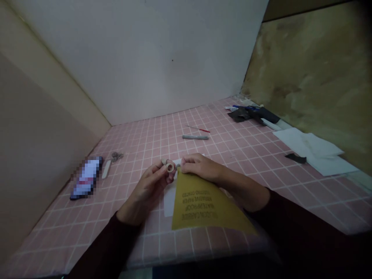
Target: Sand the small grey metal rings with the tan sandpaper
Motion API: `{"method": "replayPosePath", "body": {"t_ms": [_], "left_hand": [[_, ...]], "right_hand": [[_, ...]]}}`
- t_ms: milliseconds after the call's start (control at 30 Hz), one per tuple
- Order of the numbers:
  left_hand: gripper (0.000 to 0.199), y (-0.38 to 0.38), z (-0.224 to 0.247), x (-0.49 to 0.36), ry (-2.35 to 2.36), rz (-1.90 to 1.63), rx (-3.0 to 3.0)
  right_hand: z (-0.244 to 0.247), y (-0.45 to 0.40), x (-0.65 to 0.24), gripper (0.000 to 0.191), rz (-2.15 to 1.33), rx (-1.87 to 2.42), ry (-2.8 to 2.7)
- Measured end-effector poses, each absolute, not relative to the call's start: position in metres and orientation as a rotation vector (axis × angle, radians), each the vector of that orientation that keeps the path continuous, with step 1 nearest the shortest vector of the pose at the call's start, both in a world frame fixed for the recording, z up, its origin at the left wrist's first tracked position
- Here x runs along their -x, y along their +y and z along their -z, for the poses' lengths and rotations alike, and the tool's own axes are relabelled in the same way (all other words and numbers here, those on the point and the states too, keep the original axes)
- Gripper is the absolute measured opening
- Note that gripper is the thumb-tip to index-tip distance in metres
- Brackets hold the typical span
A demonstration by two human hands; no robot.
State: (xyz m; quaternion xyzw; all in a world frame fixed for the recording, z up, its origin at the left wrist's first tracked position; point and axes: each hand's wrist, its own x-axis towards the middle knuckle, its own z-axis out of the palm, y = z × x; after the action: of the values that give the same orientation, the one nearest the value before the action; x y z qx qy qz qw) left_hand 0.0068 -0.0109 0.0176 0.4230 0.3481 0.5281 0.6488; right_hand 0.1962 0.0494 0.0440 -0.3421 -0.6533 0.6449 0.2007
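My left hand [155, 176] is closed on a small pale ring [170, 167], held between thumb and fingers with its hole facing me. Beside it, my right hand [200, 166] pinches the top corner of a yellow-brown sheet of abrasive paper [200, 205]. Printed words on the sheet's back appear upside down, and its lower edge curves towards the table's front. The sheet's grey face shows slightly at the pinched corner, close to the ring. Under the hands lies a white paper [169, 201], partly covered by the sheet.
A pixelated phone [87, 177], a white stick [106, 169] and small grey rings [116, 155] lie left. Beyond the hands are a grey rod [195, 137] and a red-handled tool [204, 130]. Dark cloth [241, 114] and white sheets [316, 151] lie right.
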Motion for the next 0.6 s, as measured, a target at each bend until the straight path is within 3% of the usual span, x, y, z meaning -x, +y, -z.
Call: {"method": "replayPosePath", "body": {"t_ms": [600], "left_hand": [[0.019, -0.014, -0.011, -0.008, 0.928, -1.124, -1.134]], "right_hand": [[-0.031, 0.048, -0.192, 0.026, -1.965, 0.906, -1.668]]}}
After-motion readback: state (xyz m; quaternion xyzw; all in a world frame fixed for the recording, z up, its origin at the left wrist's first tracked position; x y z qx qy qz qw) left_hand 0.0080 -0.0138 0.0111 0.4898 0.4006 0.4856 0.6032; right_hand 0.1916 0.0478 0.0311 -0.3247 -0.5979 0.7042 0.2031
